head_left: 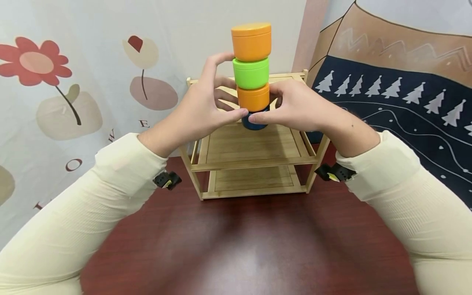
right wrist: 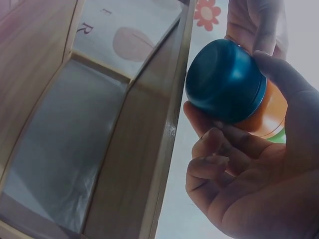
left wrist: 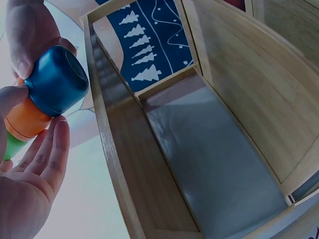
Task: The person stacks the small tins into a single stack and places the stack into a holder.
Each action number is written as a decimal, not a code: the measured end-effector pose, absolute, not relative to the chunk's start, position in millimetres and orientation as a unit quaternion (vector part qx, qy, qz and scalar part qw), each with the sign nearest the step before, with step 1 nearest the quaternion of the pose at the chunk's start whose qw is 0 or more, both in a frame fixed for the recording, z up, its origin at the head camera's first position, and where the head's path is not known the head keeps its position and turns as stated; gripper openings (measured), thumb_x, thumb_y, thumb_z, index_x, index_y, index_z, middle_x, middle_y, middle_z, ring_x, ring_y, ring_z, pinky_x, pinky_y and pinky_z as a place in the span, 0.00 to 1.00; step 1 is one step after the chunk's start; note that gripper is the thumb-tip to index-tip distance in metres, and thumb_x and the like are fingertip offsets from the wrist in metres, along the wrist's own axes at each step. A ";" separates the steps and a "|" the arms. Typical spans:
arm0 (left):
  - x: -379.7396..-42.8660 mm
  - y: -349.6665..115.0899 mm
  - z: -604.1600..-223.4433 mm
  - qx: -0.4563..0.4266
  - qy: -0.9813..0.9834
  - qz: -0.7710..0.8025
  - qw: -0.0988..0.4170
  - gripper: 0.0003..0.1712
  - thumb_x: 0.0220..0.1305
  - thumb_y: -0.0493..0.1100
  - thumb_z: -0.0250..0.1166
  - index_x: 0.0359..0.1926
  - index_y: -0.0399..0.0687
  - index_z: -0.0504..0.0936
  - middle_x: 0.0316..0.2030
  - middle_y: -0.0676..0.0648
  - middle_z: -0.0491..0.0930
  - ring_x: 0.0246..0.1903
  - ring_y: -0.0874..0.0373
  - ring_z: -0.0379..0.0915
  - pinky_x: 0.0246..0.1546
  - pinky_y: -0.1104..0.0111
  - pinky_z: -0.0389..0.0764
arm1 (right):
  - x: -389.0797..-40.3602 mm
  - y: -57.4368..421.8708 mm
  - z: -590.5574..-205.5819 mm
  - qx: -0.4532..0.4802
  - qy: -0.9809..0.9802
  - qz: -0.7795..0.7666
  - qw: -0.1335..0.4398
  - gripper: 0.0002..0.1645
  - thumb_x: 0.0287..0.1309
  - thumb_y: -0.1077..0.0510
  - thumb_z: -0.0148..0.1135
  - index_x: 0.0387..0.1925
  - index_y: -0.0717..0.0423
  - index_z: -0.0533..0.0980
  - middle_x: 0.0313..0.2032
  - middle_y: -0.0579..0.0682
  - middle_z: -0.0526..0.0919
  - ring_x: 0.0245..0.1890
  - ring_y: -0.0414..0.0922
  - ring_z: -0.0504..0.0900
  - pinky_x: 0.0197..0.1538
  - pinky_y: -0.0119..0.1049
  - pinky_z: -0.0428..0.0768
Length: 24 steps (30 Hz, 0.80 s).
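Note:
Both hands hold up a stack of round lidded jars in front of the wooden rack's top. From the top down come a larger orange jar (head_left: 251, 43), a green jar (head_left: 251, 74), a smaller orange jar (head_left: 253, 98) and a dark blue jar (head_left: 254, 121). My left hand (head_left: 200, 98) grips the left side, its thumb at the seam between the lower orange and blue jars. On the right, my right hand (head_left: 296, 100) grips low, thumb across the blue jar. The blue jar's underside (right wrist: 207, 64) shows from below in the right wrist view.
A two-tier wooden rack (head_left: 254, 162) stands on the dark red table (head_left: 236, 246) behind and below the hands. Behind it hang a white cloth with flowers (head_left: 110, 82) and a dark blue panel with white trees (head_left: 398, 102). Black cameras are strapped at both cuffs.

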<state>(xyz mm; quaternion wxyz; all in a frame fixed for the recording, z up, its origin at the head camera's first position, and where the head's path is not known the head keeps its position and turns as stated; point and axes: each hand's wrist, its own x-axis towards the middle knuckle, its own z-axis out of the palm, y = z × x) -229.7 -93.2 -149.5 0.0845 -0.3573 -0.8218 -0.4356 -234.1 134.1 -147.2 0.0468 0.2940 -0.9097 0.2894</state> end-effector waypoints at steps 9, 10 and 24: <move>-242.5 -92.5 -146.1 -0.346 -0.825 -0.440 0.076 0.54 0.59 0.37 0.72 0.75 0.59 0.45 0.53 0.43 0.78 0.46 0.55 0.83 0.50 0.66 0.83 | -248.0 132.0 -144.7 0.287 -0.911 0.294 0.044 0.29 0.58 0.42 0.70 0.57 0.50 0.77 0.48 0.49 0.84 0.41 0.45 0.82 0.48 0.40 0.78; -243.6 -92.3 -146.4 -0.345 -0.826 -0.441 0.075 0.54 0.59 0.37 0.72 0.75 0.59 0.45 0.53 0.43 0.78 0.47 0.55 0.83 0.50 0.66 0.83 | -248.9 131.7 -144.8 0.285 -0.911 0.294 0.042 0.29 0.58 0.42 0.70 0.57 0.50 0.77 0.48 0.49 0.84 0.41 0.46 0.82 0.49 0.40 0.78; -259.1 -91.8 -148.1 -0.328 -0.844 -0.418 0.067 0.55 0.61 0.39 0.70 0.76 0.63 0.42 0.57 0.43 0.76 0.49 0.55 0.81 0.50 0.65 0.83 | -262.2 127.8 -145.3 0.254 -0.919 0.299 0.025 0.32 0.58 0.38 0.68 0.58 0.50 0.77 0.48 0.51 0.84 0.38 0.49 0.79 0.46 0.41 0.74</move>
